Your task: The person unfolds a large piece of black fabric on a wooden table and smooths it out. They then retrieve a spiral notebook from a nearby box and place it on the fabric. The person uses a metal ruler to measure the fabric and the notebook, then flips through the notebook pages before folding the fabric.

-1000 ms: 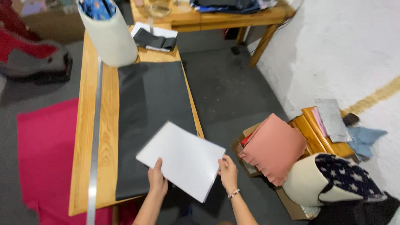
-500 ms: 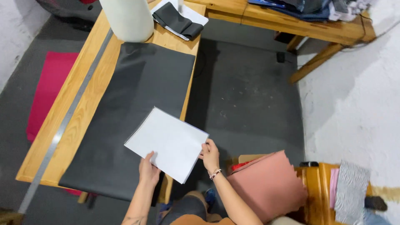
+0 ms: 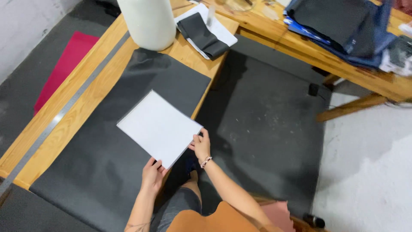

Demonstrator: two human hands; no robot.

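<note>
A white rectangular sheet is held flat just above a dark grey fabric piece spread on a long wooden table. My left hand grips the sheet's near corner. My right hand, with a bead bracelet at the wrist, pinches the sheet's right corner past the table's edge. The sheet lies turned diagonally to the table.
A metal ruler runs along the table's left side. A white cylinder and folded dark cloth on white paper stand at the far end. A second wooden table carries piled dark and blue fabrics. Red fabric lies on the floor at left.
The view has swung left and closer to the table. The sheet has moved further over the dark fabric, with both hands still gripping its near corners.
</note>
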